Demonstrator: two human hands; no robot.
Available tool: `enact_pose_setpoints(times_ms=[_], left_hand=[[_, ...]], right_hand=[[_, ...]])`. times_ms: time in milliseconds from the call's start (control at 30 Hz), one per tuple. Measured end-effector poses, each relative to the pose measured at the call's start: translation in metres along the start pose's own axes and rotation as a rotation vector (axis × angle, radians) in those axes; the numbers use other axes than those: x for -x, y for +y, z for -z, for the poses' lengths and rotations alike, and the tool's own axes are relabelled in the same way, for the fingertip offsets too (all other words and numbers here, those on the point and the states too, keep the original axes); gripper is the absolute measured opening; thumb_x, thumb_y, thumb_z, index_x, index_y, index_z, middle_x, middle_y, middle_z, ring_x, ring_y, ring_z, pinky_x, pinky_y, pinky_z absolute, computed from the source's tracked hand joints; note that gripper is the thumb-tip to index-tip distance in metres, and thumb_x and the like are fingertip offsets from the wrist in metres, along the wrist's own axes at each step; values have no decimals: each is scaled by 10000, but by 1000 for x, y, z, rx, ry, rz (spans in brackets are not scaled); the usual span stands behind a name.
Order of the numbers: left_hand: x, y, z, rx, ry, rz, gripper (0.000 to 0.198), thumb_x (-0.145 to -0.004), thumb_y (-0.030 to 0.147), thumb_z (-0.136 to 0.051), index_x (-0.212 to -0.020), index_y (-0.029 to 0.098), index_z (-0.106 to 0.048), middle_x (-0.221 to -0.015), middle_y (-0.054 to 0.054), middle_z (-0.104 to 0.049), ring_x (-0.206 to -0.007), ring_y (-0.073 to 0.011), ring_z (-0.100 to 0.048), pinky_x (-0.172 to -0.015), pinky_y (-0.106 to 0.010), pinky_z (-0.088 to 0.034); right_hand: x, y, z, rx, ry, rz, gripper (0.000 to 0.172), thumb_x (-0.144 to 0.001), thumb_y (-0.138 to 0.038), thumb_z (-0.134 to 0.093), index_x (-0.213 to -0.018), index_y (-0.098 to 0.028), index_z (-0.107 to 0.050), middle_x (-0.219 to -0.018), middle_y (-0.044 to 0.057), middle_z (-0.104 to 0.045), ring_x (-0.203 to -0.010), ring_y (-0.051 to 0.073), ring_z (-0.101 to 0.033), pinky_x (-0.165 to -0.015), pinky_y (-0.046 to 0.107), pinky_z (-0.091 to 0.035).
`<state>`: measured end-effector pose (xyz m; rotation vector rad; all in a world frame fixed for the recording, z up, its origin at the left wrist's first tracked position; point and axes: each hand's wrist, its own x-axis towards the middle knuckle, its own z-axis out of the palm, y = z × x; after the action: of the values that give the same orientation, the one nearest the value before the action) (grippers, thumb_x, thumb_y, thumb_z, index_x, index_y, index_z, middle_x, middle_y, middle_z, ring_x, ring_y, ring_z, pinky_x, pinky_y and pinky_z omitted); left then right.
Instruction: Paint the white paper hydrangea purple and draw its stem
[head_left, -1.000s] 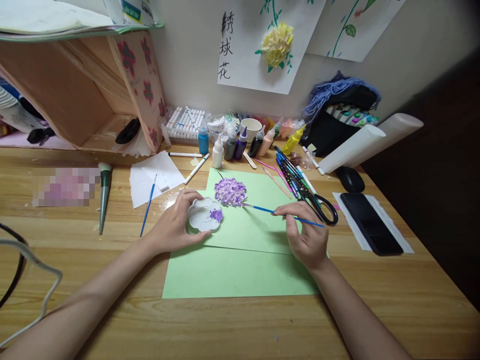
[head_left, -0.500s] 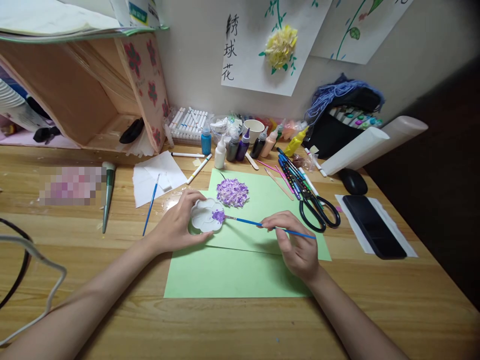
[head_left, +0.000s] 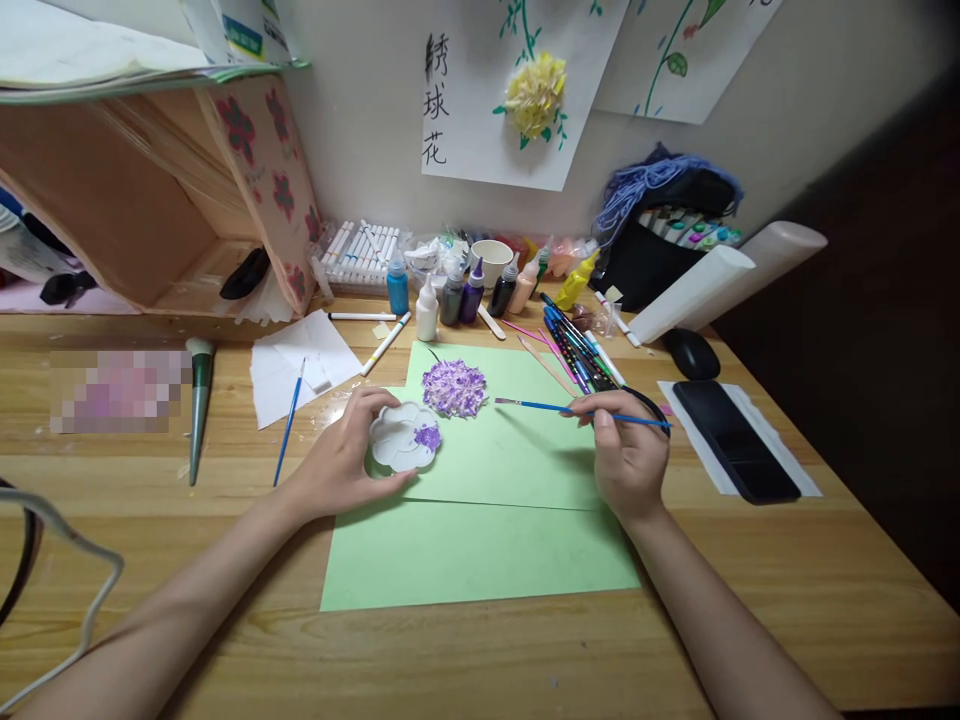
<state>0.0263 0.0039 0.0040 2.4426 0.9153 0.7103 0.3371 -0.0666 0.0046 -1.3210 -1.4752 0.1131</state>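
Observation:
My left hand point(head_left: 352, 450) grips the rim of a white flower-shaped paint palette point(head_left: 390, 435), thumb at the near side and fingers at the far side. Purple paint point(head_left: 427, 438) lies in its right part. In my right hand point(head_left: 630, 450) a blue-handled paintbrush point(head_left: 536, 406) is pinched, its bristles pointing left. The brush tip is just right of a purple and white petalled flower point(head_left: 454, 388), apart from it. The flower lies on green paper sheets point(head_left: 480, 560), one overlapping the other.
Paint bottles point(head_left: 472, 292), markers point(head_left: 365, 250) and a white cup point(head_left: 492, 262) line the wall. Pens point(head_left: 574, 340) and partly hidden black scissors point(head_left: 652, 403) lie right, near a phone point(head_left: 735, 440) and mouse point(head_left: 691, 354). Another brush point(head_left: 289, 425) and a green-handled brush point(head_left: 199, 410) lie left.
My right hand has lifted the paintbrush off the purple paint and moved it right and away, to beside the flower. My left hand keeps its hold on the palette. The whole view has shifted slightly.

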Motion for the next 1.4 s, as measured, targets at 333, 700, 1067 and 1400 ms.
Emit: enact_pose_setpoints(times_ms=[333, 700, 1067, 1400], left_hand=[[-1, 0, 0, -24, 5, -5, 611, -776, 371, -693, -1228, 247, -300, -1178, -102, -469, -1144, -290, -509, -919, -438, -494], [1, 0, 0, -41, 14, -4, 612, -783, 388, -690, -1236, 233, -308, -1192, -114, -477, -1153, -294, -512, -919, -438, -502], [0, -1, 0, -54, 9, -1, 603, -789, 397, -686, -1230, 211, -319, -1190, -112, -473, -1163, -284, -500, -942, -417, -488], [1, -1, -1, -3, -7, 17, 626, -765, 353, -716, -1222, 214, -312, -1187, -109, -453, -1126, -268, -495, -912, -397, -475]], right_hand=[[0, -12, -7, 69, -141, 158, 177, -887, -157, -460, -879, -223, -624, -790, 36, -682, -720, 194, -616, -687, 361, -495], [-1, -11, -6, 76, -147, 162, 173, -886, -123, -475, -892, -220, -619, -795, 22, -673, -726, 180, -606, -697, 340, -490], [-2, -11, -4, 59, -151, 142, 182, -897, -125, -469, -888, -216, -626, -795, 26, -666, -734, 179, -595, -692, 340, -480], [13, -35, -15, -311, -317, 34, 225, -932, -120, -438, -984, -229, -629, -892, 29, -678, -854, 170, -617, -744, 319, -498]])
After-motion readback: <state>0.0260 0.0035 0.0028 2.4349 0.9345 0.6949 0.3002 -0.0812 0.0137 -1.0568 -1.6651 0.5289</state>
